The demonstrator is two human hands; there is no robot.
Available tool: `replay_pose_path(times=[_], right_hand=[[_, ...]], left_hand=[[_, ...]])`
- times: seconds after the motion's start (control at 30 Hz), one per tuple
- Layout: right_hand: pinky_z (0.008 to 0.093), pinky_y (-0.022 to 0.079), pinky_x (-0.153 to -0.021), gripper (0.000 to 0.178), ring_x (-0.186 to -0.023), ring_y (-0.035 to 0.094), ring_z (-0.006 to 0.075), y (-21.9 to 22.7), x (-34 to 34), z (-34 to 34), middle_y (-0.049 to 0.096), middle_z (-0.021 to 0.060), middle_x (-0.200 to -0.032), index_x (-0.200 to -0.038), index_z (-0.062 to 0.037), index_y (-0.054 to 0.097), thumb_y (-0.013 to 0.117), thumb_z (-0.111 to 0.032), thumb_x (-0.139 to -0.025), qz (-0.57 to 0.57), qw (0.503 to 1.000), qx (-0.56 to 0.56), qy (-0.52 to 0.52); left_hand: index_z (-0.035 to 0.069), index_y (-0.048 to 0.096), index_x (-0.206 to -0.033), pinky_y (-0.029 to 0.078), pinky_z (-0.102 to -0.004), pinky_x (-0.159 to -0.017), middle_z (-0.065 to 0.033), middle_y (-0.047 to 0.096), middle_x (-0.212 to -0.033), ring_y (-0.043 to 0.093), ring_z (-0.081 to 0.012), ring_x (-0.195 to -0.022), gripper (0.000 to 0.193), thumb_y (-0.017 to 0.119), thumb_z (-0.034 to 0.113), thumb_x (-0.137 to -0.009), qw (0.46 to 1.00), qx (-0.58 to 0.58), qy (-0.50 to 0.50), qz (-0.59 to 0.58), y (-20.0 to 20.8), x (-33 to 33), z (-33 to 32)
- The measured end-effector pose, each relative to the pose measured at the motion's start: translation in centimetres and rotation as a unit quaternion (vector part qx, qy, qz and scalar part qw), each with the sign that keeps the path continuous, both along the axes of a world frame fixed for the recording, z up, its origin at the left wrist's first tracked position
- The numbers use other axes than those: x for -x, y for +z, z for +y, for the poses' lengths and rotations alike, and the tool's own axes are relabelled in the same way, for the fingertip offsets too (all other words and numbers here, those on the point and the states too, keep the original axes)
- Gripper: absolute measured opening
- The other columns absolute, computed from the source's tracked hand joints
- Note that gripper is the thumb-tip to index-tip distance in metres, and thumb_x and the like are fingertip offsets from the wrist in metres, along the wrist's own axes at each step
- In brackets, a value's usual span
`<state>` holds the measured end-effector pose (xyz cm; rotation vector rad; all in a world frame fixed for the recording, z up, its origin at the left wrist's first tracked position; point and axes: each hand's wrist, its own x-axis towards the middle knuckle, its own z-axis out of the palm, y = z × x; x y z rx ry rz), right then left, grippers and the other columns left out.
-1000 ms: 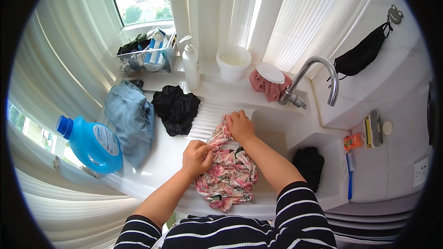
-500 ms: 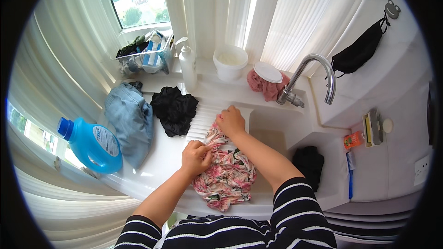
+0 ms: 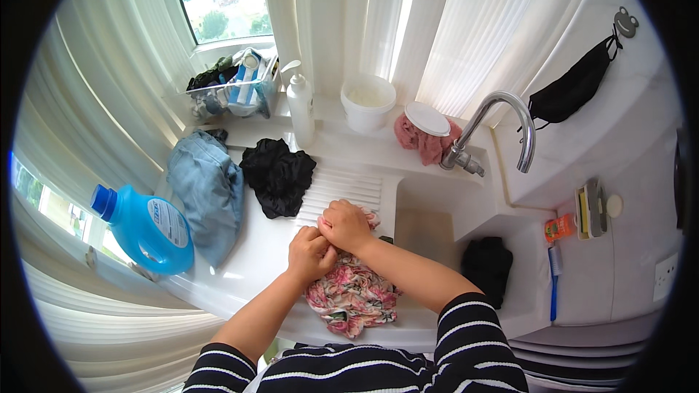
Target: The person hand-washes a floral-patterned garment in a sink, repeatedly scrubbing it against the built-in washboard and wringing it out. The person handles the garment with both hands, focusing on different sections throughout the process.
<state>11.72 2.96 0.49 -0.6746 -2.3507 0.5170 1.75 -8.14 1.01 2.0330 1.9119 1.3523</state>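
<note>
A crumpled pink-and-white floral cloth [image 3: 353,297] lies over the near end of the ridged washboard [image 3: 341,188] and the sink's left edge. My left hand [image 3: 311,253] is closed on it, fingers curled. My right hand [image 3: 345,225] is closed on the same cloth just ahead and to the right, its fist touching the left one. A bit of the cloth pokes out beyond my right knuckles. Just left of the washboard ridges sits a bunched black garment [image 3: 277,177], with folded light-blue denim [image 3: 207,193] beside it.
A blue detergent jug [image 3: 149,229] stands at left. Behind are a plastic bin [image 3: 237,94], a white pump bottle [image 3: 300,113], a white tub [image 3: 368,105] and a pink cloth [image 3: 422,142]. The faucet [image 3: 520,131] arches beside the basin [image 3: 422,218]; a black cloth [image 3: 486,268] lies right.
My right hand has come back toward me from the far end of the cloth and now meets my left hand. The cloth is bunched shorter. The view has shifted slightly.
</note>
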Motion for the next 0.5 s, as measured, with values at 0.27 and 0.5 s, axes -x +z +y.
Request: replay_pose_path(times=[0.27,0.5], right_hand=[[0.0463,0.05,-0.081,0.023,-0.099,0.058,0.0349,-2.2,-1.5,9.5,0.063,0.0133,-0.099,-0.097,-0.0074,0.064,0.067,-0.026,-0.083,0.021,0.955,0.088,-0.282],[0.0433,0.042,-0.101,0.063,-0.123,0.048,0.0356,1.7,-8.8,7.9,0.05,0.0201,-0.137,-0.14,-0.0177,0.051,0.072,-0.028,-0.082,-0.168,0.981,0.092,0.029]], left_hand=[[0.008,0.072,-0.079,0.049,-0.0369,-0.065,-0.0065,0.062,-0.076,0.059,-0.0272,-0.073,0.01,0.07,0.012,-0.07,1.0,0.006,0.005,-0.009,0.1,-0.2,0.1],[0.009,0.073,-0.089,0.052,-0.0396,-0.073,-0.0082,0.064,-0.085,0.062,-0.0293,-0.084,0.02,0.073,0.019,-0.072,0.999,0.014,0.044,0.011,0.0,-0.7,0.4]])
